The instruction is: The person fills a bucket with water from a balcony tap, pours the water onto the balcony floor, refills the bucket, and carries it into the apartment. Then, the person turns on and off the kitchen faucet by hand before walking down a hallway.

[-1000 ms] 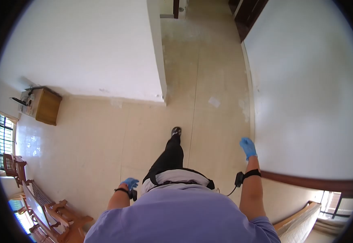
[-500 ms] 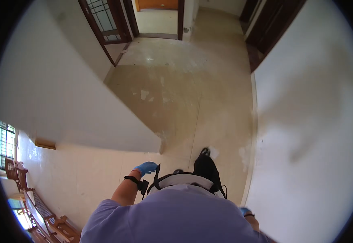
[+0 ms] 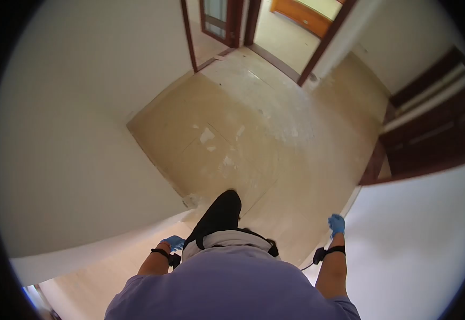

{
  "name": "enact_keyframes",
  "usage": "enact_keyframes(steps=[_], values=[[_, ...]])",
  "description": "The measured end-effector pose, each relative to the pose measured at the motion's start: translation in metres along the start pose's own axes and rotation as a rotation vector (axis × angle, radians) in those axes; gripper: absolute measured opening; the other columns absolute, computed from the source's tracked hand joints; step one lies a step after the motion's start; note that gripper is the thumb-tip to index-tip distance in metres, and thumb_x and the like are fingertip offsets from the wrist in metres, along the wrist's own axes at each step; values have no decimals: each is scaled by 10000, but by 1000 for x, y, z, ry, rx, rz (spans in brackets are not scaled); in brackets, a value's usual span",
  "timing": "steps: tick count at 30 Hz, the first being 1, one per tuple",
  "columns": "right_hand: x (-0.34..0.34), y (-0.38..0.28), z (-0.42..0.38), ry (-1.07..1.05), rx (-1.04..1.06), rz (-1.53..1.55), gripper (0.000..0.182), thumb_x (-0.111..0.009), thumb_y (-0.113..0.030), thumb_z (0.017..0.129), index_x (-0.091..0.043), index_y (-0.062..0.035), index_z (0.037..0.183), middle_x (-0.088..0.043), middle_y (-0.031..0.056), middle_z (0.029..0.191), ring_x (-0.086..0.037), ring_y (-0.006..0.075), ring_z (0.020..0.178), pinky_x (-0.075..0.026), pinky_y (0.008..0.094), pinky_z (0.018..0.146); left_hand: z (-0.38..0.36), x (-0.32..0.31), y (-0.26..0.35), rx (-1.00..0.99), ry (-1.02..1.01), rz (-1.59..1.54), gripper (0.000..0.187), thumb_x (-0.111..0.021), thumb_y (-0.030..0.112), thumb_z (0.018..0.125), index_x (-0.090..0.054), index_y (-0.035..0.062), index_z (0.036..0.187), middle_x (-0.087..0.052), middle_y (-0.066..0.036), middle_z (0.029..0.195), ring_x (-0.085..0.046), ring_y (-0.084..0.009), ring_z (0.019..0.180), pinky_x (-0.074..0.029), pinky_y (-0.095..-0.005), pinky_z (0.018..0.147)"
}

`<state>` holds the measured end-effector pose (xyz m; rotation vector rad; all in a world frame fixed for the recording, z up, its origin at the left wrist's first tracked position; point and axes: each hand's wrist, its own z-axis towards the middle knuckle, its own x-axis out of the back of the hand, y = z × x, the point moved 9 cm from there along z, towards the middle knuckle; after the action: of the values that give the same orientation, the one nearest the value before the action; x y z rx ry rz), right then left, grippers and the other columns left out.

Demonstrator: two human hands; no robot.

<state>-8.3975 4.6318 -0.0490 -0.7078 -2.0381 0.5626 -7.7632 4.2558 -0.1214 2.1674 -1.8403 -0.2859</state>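
My left hand point(image 3: 173, 243), in a blue glove, hangs beside my hip, close to the white and black waist bag point(image 3: 227, 238). Its fingers are loosely extended and appear to hold nothing; some are hard to make out against my dark clothing. My right hand point(image 3: 337, 224), also gloved in blue, is held out by the right wall, its fingers loosely bent and apart with nothing visible in them. Each forearm wears a black strap with a small device point(image 3: 320, 255). One dark-clad leg point(image 3: 219, 213) is stretched forward over the tiled floor point(image 3: 275, 160).
A white wall corner point(image 3: 185, 201) stands close on the left, and another white wall point(image 3: 408, 229) runs along the right. Ahead are an open doorway point(image 3: 283, 63), a glazed door point(image 3: 215, 21) and dark wooden doors point(image 3: 435, 144). Pale patches point(image 3: 207, 135) mark the floor.
My view has turned and moved forward past the wall corner. My right hand has come up and forward from my side. The left hand is now lower; the wooden chairs have left view.
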Motion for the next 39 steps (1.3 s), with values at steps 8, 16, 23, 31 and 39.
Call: enact_keyframes(steps=[8, 16, 23, 31, 39], values=[[-102, -138, 207, -373, 12, -158, 328, -538, 22, 669, -535, -36, 991, -583, 77, 718, -561, 178, 590, -422, 272, 463, 84, 91, 148, -3, 6, 591, 363, -501, 327, 722, -575, 128, 1017, -552, -122, 1049, -545, -298, 919, -418, -383, 789], [-113, -97, 162, -902, -347, -879, 264, -468, -201, 772, -576, -79, 979, -610, 74, 853, -577, 202, 709, -454, 323, 574, 201, 431, 406, -293, 582, -191, 281, -551, 273, 705, -599, 0, 749, -575, -135, 666, -526, -219, 597, -420, -332, 570], [-170, -322, 364, -897, -82, -1243, 255, -477, -206, 731, -609, -79, 909, -573, 123, 950, -575, 265, 818, -456, 376, 689, 252, 529, 553, -352, 577, -376, 235, -551, 252, 709, -577, 22, 673, -547, -71, 604, -490, -174, 556, -390, -310, 523], [-435, -907, 662, -490, 635, -234, 122, -491, -55, 654, -594, -63, 719, -538, 22, 644, -495, 119, 590, -412, 301, 507, 245, 521, 535, 264, 338, -754, 344, -537, 337, 735, -586, 51, 921, -598, -104, 816, -561, -198, 686, -425, -326, 589], [-667, -1252, 607, -885, 842, -199, 321, -615, -85, 707, -547, -21, 1014, -578, 86, 922, -539, 154, 829, -437, 271, 761, 312, 670, 583, -84, 646, 44, 240, -528, 241, 738, -571, 50, 877, -603, -92, 839, -567, -260, 717, -455, -342, 693]])
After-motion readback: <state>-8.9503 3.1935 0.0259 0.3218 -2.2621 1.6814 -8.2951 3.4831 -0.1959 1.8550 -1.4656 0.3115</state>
